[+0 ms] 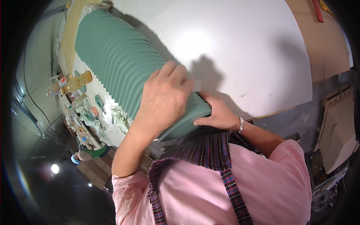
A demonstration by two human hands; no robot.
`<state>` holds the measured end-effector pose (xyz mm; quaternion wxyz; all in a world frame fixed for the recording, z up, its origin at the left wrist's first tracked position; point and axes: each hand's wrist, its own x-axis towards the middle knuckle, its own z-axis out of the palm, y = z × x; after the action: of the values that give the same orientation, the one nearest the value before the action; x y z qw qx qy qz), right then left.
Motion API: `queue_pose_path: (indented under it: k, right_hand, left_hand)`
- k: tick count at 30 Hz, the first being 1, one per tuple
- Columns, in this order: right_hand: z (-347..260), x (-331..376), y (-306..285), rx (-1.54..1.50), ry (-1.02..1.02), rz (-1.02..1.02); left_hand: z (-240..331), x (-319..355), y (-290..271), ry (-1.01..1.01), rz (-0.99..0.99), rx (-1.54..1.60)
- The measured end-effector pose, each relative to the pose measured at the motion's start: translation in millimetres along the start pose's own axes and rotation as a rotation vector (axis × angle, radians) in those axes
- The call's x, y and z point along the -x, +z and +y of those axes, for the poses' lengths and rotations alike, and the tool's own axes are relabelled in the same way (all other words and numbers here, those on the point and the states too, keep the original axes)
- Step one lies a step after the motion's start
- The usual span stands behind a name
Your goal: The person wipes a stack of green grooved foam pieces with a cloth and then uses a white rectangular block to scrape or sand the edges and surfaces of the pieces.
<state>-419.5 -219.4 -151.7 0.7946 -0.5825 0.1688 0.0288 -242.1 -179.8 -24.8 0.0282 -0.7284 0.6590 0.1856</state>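
A long row of green curved sheets (116, 48), overlapping like ribs with a stepped left edge, runs from the far left of the white table toward my body. Over its near part is my left hand (165, 93), fingers curled. A small translucent flat piece (197, 86) sticks out by those fingertips, and it looks pinched there; its kind cannot be made out. My right hand (221, 114) grips the near right corner of the green sheets, its thumb on the near end and its fingers along the side.
Left of the sheets stand a bottle of yellowish liquid (78, 81) and crumpled papers (120, 119). The white tabletop (255, 48) spreads to the right, with brown cardboard (322, 48) and a red-handled tool (318, 11) beyond. A cardboard box (337, 131) sits at the lower right.
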Motion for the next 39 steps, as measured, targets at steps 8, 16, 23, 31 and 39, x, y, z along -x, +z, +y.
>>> queue_pose_path:
  k: [8, 16, 23, 31, 39]
  right_hand:
    - [2, -3, -4, -0.040, -0.069, -0.044]
    - [9, 0, -6, 0.056, -0.020, -0.019]
    - [10, -4, -2, 0.079, -0.015, -0.032]
    - [7, -4, -1, 0.121, -0.036, -0.013]
    - [8, 2, 2, 0.138, -0.067, 0.028]
  left_hand:
    - [0, 15, -6, -0.116, 0.237, 0.080]
    - [-73, 54, 7, -0.361, 0.593, -0.098]
    - [-89, 46, 1, -0.401, 0.694, -0.059]
    - [-126, 44, -12, -0.488, 0.698, -0.101]
    - [-140, 73, -25, -0.410, 0.644, -0.132]
